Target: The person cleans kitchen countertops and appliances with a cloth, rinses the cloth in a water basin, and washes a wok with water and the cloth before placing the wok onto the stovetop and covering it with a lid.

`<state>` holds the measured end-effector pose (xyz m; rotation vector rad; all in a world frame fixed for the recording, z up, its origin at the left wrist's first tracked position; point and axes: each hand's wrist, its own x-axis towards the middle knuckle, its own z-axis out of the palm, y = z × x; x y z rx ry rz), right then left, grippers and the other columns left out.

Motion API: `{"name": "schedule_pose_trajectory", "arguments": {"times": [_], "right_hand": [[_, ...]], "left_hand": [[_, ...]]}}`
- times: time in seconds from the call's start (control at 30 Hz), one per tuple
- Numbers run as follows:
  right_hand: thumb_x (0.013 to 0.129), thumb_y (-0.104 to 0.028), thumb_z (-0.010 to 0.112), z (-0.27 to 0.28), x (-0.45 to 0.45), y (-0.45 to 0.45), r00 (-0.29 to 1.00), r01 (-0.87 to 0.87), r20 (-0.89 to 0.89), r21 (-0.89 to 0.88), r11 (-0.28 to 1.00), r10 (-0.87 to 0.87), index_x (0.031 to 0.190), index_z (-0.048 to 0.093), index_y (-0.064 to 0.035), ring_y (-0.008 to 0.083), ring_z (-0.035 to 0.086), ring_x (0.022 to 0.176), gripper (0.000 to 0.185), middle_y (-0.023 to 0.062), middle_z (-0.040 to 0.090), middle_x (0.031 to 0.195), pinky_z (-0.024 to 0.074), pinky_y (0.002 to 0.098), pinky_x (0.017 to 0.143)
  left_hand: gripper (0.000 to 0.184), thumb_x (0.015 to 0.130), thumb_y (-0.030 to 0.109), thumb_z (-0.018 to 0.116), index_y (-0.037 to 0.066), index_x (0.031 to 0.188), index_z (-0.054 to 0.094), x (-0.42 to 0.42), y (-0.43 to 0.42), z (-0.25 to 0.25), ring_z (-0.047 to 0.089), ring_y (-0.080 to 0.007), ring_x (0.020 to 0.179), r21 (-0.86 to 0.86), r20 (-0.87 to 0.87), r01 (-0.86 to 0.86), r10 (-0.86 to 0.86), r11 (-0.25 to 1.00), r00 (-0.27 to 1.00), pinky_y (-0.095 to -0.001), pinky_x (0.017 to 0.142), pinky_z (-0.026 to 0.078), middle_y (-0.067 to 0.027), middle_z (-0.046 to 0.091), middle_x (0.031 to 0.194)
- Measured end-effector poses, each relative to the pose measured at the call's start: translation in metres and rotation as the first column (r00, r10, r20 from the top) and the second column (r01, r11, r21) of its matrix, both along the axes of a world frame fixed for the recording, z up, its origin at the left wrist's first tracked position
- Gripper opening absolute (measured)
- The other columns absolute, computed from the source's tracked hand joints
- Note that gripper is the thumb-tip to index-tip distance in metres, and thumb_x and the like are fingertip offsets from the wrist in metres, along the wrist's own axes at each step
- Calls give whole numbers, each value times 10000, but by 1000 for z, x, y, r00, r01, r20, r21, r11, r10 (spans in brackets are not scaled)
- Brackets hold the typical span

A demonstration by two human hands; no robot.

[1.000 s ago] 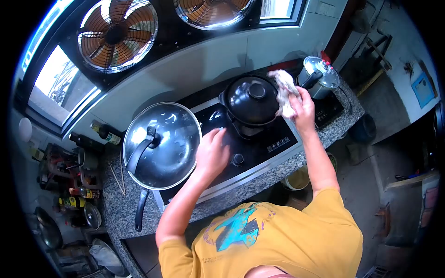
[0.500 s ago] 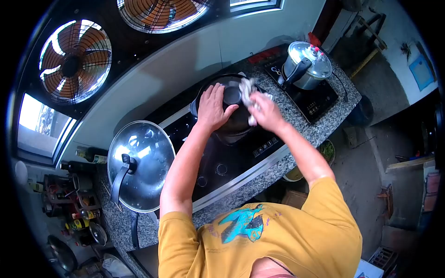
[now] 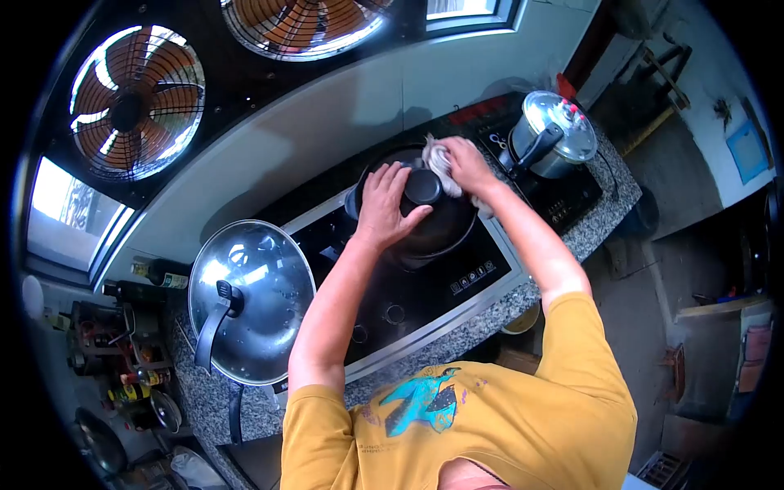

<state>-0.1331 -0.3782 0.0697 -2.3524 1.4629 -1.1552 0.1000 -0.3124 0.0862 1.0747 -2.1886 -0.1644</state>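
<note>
A dark pot with a dark lid (image 3: 437,227) stands on the black cooktop (image 3: 371,282). The lid has a round black knob (image 3: 424,187) at its middle. My left hand (image 3: 385,202) lies on the lid just left of the knob, fingers stretched and thumb apart. In my right hand (image 3: 467,166) is a bunched pale cloth (image 3: 441,168), pressed against the far right part of the lid near its rim. That hand's fingers are wrapped round the cloth, and part of the cloth is hidden beneath them.
Left of the cooktop lies a large glass lid (image 3: 253,318) with a black handle. A pressure cooker (image 3: 554,135) stands on a separate black hob (image 3: 563,200) to the right. The granite counter (image 3: 482,327) edges my side. Two fans (image 3: 135,102) are set in the wall.
My right hand has moved the cloth up and away, from the right side of the lid toward its far right rim. My left hand has stayed beside the knob. The view has shifted slightly.
</note>
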Motion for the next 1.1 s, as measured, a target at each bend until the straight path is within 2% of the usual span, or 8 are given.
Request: {"name": "schedule_pose_trajectory", "arguments": {"times": [0.13,0.3,0.43,0.63,0.73,0.8,1.0,1.1], "right_hand": [[822,-104,570,1,53,-75,991,3,-132,293,956,37,973,688,-57,373,594,1014,197,186,653,1029,470,447,887],[825,-136,597,46,110,-50,837,-479,-114,318,818,535,1024,665,-51,360,628,990,227,191,665,1026,493,421,869],[859,-170,595,50,58,-42,921,-347,-10,440,828,391,1047,634,-39,363,648,936,232,198,675,978,508,411,809],[845,-26,558,41,-21,50,979,-183,-20,337,924,201,1112,573,-27,334,662,854,268,165,641,918,510,392,737],[803,-40,611,29,-18,114,975,-179,-126,42,983,183,1039,617,-19,356,624,1015,237,177,645,1083,502,415,890],[800,-25,600,41,6,142,956,-263,-128,30,964,265,998,621,-16,343,630,1024,199,176,646,1102,497,406,920],[799,-50,623,31,59,154,951,-309,-62,-84,947,304,1011,627,-30,323,618,1049,213,165,653,1081,468,431,946],[787,-63,640,48,59,149,925,-380,-40,-24,925,379,1002,636,-34,325,630,1009,217,165,661,1050,479,407,906]], "left_hand": [[748,702,443,779,27,1261,507,0,0,-3,437,-403,1234,-6,-59,-6,6,1000,998,-483,1064,340,-214,469,1309],[704,671,446,815,17,1153,533,-3,7,-2,465,-374,1193,175,-110,-125,146,977,983,-442,1018,387,-200,492,1239],[698,657,437,834,9,1125,542,-3,6,-5,477,-360,1180,89,-157,-101,114,991,981,-431,1005,401,-194,502,1226],[677,646,419,839,-6,1097,562,-5,7,-4,495,-365,1149,67,-148,-123,132,990,980,-426,1002,410,-195,509,1200],[684,659,382,835,-2,1144,543,-3,6,-8,468,-380,1194,77,-119,-115,124,990,985,-440,1017,396,-206,496,1246],[661,644,350,834,3,1130,551,-3,3,-12,485,-382,1159,19,-81,-111,112,994,990,-453,1019,390,-199,505,1223],[417,721,22,657,11,1136,611,22,-7,10,522,-359,1173,172,-68,71,-60,982,996,-416,1007,423,-177,592,1193],[430,705,-88,572,9,1121,614,31,14,30,577,-360,1059,12,-331,-192,185,981,925,-408,936,461,-163,632,1103]]}}
